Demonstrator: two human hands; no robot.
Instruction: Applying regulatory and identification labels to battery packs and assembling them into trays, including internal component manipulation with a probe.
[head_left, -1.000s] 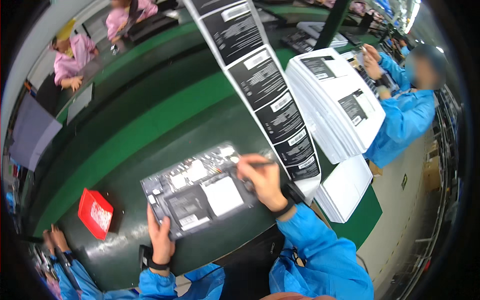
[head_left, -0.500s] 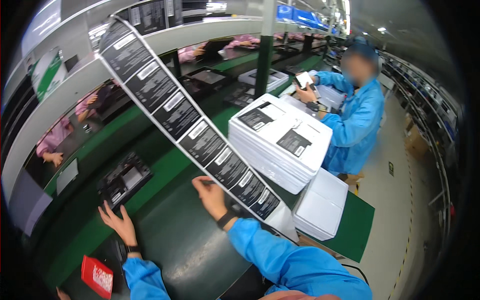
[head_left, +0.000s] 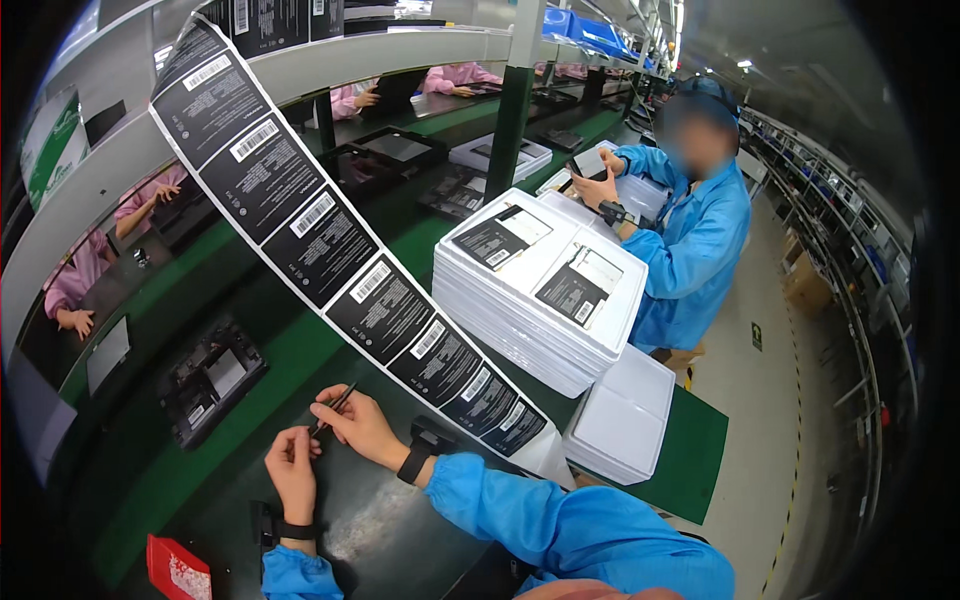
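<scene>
My right hand (head_left: 362, 428) is closed round a thin dark tool (head_left: 346, 394), which looks like tweezers. Its tip points down toward my left hand (head_left: 293, 472). The fingers of my left hand are pinched together beside that tip, and whatever lies between them is too small to make out. Both hands hover over the dark work surface. Up and left of them, an opened black flat device (head_left: 212, 380) with a pale rectangular part lies on the green line. A long strip of black labels (head_left: 375, 295) with white barcode patches slants down past my right wrist.
Right of the strip stands a stack of white trays (head_left: 530, 320) with black-and-white flat parts on top, beside a lower white tray stack (head_left: 625, 415). A red box (head_left: 175, 568) sits at lower left. A co-worker in blue (head_left: 690, 225) handles something at right; pink sleeves show across the line.
My left hand, spread open near the black device before, has come right and closed beside my right hand. The right hand has moved left, and its dark tool now shows clearly. The view has shifted slightly.
</scene>
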